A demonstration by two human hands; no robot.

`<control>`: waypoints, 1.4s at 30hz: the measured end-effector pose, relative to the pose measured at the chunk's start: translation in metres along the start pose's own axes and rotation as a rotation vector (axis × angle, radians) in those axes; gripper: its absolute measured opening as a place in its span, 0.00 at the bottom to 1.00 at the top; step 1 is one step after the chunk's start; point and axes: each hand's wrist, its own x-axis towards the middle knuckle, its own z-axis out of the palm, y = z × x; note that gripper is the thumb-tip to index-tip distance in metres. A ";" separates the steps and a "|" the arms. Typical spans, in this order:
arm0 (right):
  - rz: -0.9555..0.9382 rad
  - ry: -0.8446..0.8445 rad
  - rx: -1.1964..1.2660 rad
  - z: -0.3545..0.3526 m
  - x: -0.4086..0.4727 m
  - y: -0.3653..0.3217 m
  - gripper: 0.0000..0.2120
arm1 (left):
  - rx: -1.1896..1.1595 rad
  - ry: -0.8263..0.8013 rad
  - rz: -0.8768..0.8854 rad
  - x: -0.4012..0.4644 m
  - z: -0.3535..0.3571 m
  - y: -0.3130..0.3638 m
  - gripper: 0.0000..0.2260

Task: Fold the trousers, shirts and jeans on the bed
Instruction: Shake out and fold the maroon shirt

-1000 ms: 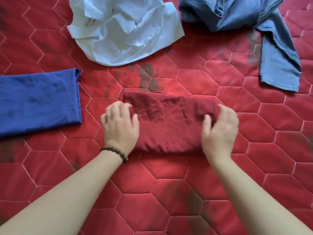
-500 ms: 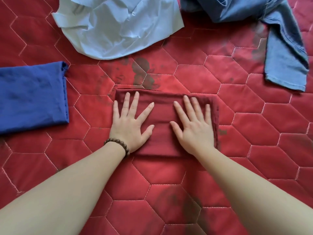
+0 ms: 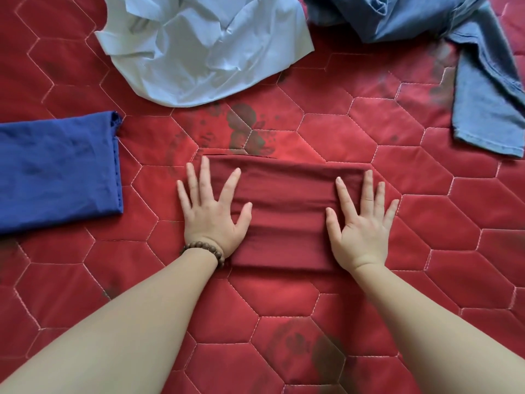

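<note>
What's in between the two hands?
In the head view, the middle of the folded dark red garment lies between the left hand and right hand.

Folded garment (image 3: 284, 211) at centre of the bed (image 3: 397, 194), left hand (image 3: 211, 214) flat on its left end, right hand (image 3: 360, 226) flat on its right end. Second folded garment (image 3: 56, 172) to the left, well apart. Behind, crumpled shirt (image 3: 199, 46); jeans (image 3: 454, 52) at rear right.
</note>
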 end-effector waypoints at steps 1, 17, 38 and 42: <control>0.045 0.004 0.000 0.000 -0.002 -0.001 0.28 | -0.017 0.009 -0.052 -0.001 -0.001 0.002 0.29; 0.382 -0.083 0.473 -0.044 -0.036 -0.049 0.18 | -0.656 -0.174 -0.263 -0.023 -0.045 -0.027 0.18; -0.089 0.104 0.448 -0.028 0.003 -0.414 0.21 | -0.324 0.095 -0.391 0.013 -0.177 -0.362 0.21; -0.098 0.008 0.394 -0.009 0.014 -0.426 0.23 | -0.310 0.026 -0.411 0.017 -0.165 -0.385 0.23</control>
